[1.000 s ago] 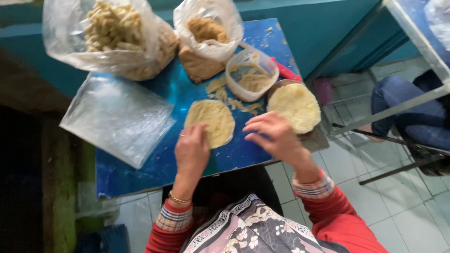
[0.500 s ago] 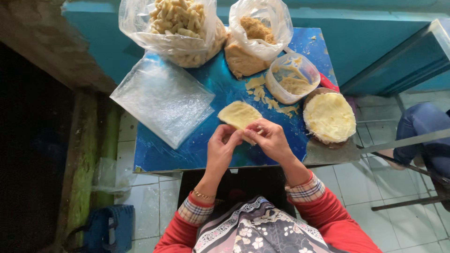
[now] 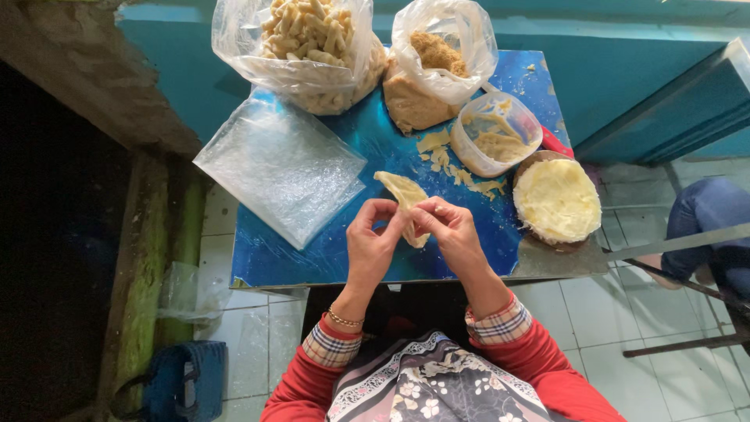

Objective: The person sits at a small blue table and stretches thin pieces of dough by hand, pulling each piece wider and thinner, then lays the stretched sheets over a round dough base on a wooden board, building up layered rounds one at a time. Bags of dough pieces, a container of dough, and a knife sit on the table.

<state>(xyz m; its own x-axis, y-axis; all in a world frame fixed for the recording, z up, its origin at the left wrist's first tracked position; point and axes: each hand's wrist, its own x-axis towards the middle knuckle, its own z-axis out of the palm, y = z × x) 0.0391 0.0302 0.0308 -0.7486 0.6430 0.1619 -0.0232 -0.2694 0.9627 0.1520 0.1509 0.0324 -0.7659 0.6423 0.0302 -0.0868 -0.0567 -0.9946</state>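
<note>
We hold a folded dough sheet [image 3: 406, 199] pinched between left hand [image 3: 373, 244] and right hand [image 3: 449, 230] above the blue table [image 3: 312, 258], clear plastic bags [image 3: 281, 168] left, dough stack [image 3: 556, 199] right.

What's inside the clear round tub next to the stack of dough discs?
The clear round tub holds smears and strips of pale yellow dough on its floor and wall. What lies under that dough cannot be seen. Dough scraps lie outside it on the blue table.

Materials and surface finish

Dough sheet [image 3: 404, 197]: soft, matt, pale yellow. Table top [image 3: 312, 258]: blue, glossy, scuffed. Bags [image 3: 281, 166]: clear, shiny plastic film. Tub [image 3: 495, 134]: translucent plastic. Floor tiles [image 3: 601, 312]: smooth, glazed.
</note>
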